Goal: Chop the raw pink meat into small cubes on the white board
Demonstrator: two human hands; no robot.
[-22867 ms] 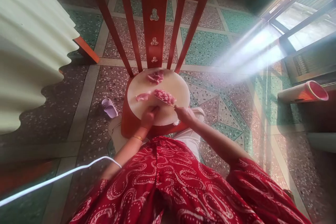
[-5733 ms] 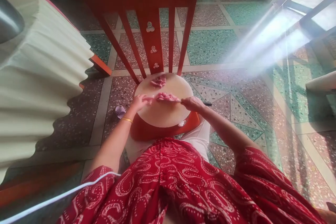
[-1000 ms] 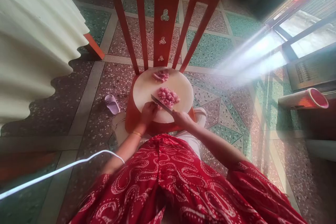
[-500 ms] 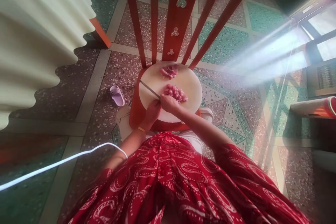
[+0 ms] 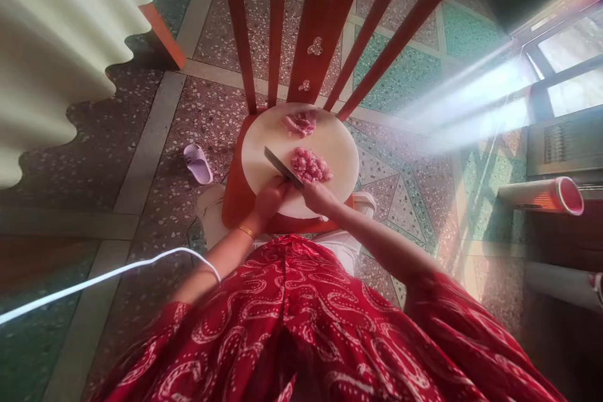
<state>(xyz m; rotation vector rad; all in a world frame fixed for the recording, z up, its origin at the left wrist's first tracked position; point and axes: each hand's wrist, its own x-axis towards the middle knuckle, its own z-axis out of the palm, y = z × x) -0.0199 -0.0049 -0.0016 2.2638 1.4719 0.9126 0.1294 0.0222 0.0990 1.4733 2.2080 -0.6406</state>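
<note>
A round, pale cutting board rests on the seat of a red wooden chair. My right hand is closed round the handle of a knife, whose blade slants up and to the left over the board. Close beside the blade, my left hand is curled low on the board's near left part; whatever its fingers pinch is hidden. Just beyond the knife lies a heap of small cut meat pieces. A larger piece of raw meat sits near the board's far edge.
The chair's slatted back rises behind the board. A lilac slipper lies on the tiled floor to the left. A white cable runs by my left forearm. Pale cloth hangs at upper left, and a cylindrical container is at right.
My right hand has shifted right, apart from my left hand. The knife has turned, showing more of its blade's flat side. The whole view has shifted slightly.
</note>
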